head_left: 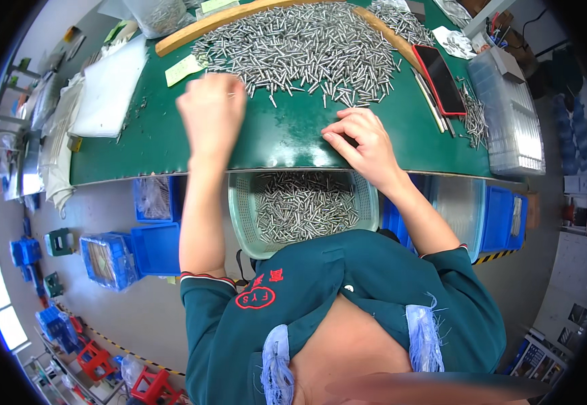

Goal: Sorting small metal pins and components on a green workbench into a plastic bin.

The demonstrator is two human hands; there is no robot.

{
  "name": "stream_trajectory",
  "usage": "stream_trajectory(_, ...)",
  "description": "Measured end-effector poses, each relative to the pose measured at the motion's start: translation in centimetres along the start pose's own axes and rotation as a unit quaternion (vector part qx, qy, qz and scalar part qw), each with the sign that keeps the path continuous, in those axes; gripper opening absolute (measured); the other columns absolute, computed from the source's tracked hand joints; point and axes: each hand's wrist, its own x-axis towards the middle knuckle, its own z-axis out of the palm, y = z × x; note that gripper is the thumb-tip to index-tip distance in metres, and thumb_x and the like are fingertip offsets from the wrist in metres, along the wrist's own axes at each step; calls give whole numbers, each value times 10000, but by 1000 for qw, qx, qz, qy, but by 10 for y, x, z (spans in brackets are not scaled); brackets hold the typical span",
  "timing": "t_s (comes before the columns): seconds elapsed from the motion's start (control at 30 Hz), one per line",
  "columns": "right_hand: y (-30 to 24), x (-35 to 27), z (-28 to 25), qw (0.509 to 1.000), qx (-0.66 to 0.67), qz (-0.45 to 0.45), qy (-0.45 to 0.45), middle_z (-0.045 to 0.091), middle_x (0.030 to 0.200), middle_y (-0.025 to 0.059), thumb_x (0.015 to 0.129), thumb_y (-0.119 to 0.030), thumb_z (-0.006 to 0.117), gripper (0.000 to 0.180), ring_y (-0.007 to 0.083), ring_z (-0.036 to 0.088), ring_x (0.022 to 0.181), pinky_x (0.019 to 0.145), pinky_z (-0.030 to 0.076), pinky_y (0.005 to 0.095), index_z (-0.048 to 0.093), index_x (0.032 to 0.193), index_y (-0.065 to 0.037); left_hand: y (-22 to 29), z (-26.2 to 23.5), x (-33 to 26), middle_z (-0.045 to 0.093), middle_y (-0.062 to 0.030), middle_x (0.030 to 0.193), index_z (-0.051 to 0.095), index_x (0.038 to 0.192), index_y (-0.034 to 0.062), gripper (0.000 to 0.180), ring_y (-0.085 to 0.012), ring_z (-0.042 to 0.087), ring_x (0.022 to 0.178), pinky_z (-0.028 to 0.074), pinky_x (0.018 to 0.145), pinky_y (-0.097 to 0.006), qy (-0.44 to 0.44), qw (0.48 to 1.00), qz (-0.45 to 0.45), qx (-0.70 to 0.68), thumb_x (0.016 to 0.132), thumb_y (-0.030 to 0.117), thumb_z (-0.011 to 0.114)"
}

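Note:
A wide heap of small silvery metal pins (300, 47) covers the far middle of the green table (273, 131). My left hand (211, 111) is over the heap's near left edge, its fingers curled in and slightly blurred; what it holds, if anything, is hidden. Near the table's front edge, right of middle, my right hand (364, 138) rests with bent fingers, thumb and index tips close together. Nothing I can name shows between them. Below the edge, in front of my body, a pale green plastic basket (241, 219) holds many more of these pins.
Wooden strips (206, 28) border the heap. At the right lie a red-edged phone (439, 79), pen-like sticks (428, 101), loose pins and a clear plastic case (506, 111). A yellow note (184, 69) and a white sheet (110, 88) are on the left. Blue bins (157, 248) stand below.

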Motion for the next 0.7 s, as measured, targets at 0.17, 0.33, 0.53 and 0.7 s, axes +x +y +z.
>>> stream_trajectory(0.17,-4,0,0,1000,12,1,-8,668,908,56,833,-167,714,142,260,563,1079,921,432,378,710,939,-72,-89,-44,-14,681,-58,849,722,868,167,236,-280,649,810,497,689,-441,-25,963,-226,144,919,360,595)
stream_trajectory(0.33,2,11,3,998,-46,-27,-19,641,876,24,826,-221,710,207,263,530,1140,966,386,410,693,1000,-110,-63,-42,-20,673,-40,1033,617,1222,224,344,-261,628,946,504,802,-418,5,983,-173,64,880,193,621)
stream_trajectory(0.53,14,25,-10,982,-187,-15,-13,629,1017,67,812,-242,720,290,306,476,1213,1029,354,444,675,1062,-101,13,0,-15,680,-29,1008,691,1078,179,218,-223,630,925,445,839,-426,-111,993,-24,-18,882,172,597)
stream_trajectory(0.7,30,32,-12,961,-275,-6,-29,542,1236,126,811,-394,718,528,362,373,1313,1097,246,565,604,1226,-89,40,32,-8,655,-39,1111,640,1167,162,275,-237,624,991,403,868,-440,-161,986,-37,28,898,197,591)
